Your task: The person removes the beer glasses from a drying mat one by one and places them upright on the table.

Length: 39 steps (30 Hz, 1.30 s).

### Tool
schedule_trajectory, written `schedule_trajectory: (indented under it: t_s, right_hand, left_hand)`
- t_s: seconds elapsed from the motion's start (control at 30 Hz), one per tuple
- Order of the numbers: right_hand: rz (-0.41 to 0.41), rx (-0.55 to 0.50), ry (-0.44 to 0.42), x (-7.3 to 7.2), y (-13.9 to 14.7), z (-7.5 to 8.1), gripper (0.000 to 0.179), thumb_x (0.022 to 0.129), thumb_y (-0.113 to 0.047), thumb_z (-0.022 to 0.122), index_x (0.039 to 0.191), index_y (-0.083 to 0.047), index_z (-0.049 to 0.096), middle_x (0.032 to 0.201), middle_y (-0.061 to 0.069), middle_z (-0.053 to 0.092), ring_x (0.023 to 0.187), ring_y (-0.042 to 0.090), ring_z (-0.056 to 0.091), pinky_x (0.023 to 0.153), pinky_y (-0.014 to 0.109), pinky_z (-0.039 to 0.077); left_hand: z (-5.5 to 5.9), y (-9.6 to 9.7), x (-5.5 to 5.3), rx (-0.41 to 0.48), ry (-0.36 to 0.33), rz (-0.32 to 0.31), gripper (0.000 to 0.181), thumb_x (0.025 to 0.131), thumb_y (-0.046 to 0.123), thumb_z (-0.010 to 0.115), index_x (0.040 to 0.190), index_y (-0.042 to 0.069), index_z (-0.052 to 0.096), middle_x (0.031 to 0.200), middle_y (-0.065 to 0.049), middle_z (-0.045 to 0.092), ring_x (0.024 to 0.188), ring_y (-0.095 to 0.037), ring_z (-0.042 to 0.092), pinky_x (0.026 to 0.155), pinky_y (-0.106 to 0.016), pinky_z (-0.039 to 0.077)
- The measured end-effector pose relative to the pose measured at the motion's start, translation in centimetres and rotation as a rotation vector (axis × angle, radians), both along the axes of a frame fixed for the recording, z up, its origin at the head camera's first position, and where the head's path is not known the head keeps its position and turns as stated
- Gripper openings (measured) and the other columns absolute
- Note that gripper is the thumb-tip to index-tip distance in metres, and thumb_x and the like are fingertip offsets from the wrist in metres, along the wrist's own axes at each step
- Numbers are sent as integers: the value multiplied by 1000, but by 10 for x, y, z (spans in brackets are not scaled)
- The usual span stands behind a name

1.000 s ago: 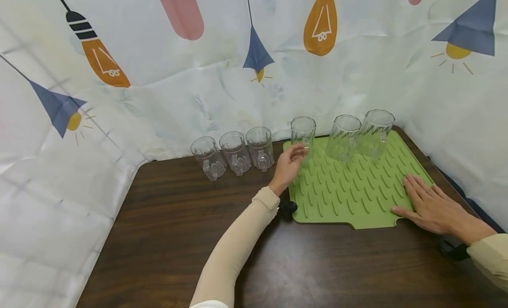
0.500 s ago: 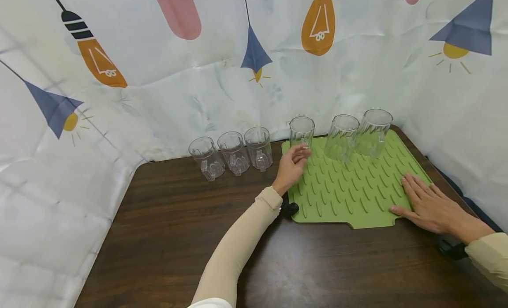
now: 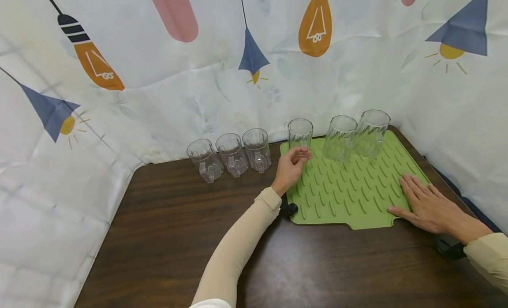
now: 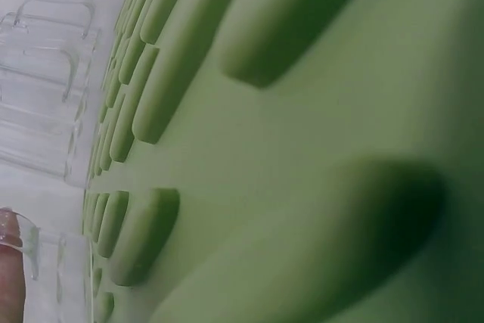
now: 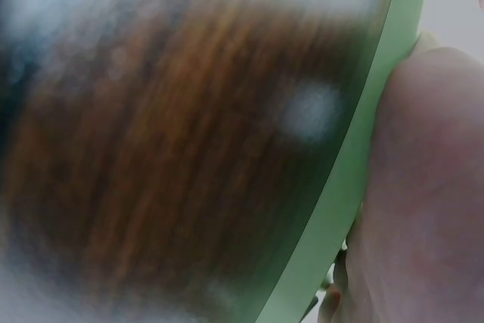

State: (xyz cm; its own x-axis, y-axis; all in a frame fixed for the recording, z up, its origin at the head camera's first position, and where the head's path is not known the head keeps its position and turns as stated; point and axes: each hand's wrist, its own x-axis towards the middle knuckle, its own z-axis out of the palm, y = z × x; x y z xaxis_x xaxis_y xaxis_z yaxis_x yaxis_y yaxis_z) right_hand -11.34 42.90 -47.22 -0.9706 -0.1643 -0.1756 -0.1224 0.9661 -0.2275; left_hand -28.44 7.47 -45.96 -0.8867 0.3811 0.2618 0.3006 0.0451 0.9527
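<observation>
At the back left corner of the green ridged mat (image 3: 337, 202) stands a clear glass mug (image 3: 300, 129), upright. My left hand (image 3: 289, 170) is at its near side, with curled fingers pinching the handle. In the left wrist view a fingertip (image 4: 10, 262) shows at that handle, low at the left edge. My right hand (image 3: 430, 206) lies flat with straight fingers on the mat's front right corner. Its palm side (image 5: 431, 187) fills the right of the right wrist view, against the mat's edge (image 5: 333, 209).
Two more glass mugs, one (image 3: 340, 138) beside the other (image 3: 371, 133), stand at the mat's back. Left of the mat, a row of three clear mugs (image 3: 233, 154) stands on the dark wooden table (image 3: 170, 237). A patterned white curtain (image 3: 166, 109) hangs behind.
The fingers of my left hand have shifted slightly right and closed round the mug's handle. The mugs and my right hand keep their places; the head view drifts a little.
</observation>
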Motion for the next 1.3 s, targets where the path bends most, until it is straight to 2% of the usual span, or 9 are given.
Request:
schedule_trajectory:
  t_s: [0.37, 0.73, 0.97, 1.17, 1.3]
  right_hand:
    - [2, 0, 9, 2, -4, 1, 103, 103, -63, 49, 163, 6, 2, 170, 33, -1, 159, 52, -1, 125, 74, -3]
    - [2, 10, 3, 3, -3, 4, 103, 103, -64, 48, 163, 7, 2, 170, 34, -2, 158, 53, -1, 124, 74, -3]
    - [4, 14, 4, 3, -4, 4, 103, 103, -64, 48, 163, 7, 3, 169, 35, 0, 158, 53, 0, 123, 75, -1]
    - [3, 13, 2, 4, -4, 4, 103, 103, -64, 48, 163, 7, 3, 169, 36, 1, 158, 54, 0, 123, 76, 1]
    - [1, 9, -2, 5, -3, 4, 103, 103, -63, 49, 162, 8, 4, 169, 36, 2, 157, 54, 1, 121, 77, 3]
  left_hand:
    - [4, -9, 4, 1, 16, 59, 26, 102, -1, 61, 126, 3, 68, 123, -19, 75, 116, -30, 73, 98, -23, 60]
    - [7, -17, 8, 17, 53, 14, 28, 103, 1, 60, 131, -1, 63, 128, -21, 73, 118, -34, 72, 98, -23, 60]
    - [12, -22, 12, 7, 43, 10, 28, 103, 3, 60, 131, 1, 63, 129, -20, 72, 121, -32, 71, 98, -23, 60]
    - [16, -25, 15, 27, 33, -11, 32, 103, 2, 60, 135, -3, 60, 132, -23, 70, 125, -33, 69, 101, -23, 58]
    - [21, -26, 19, 37, 51, -19, 34, 103, 0, 58, 137, -5, 59, 132, -24, 70, 125, -35, 68, 101, -23, 58]
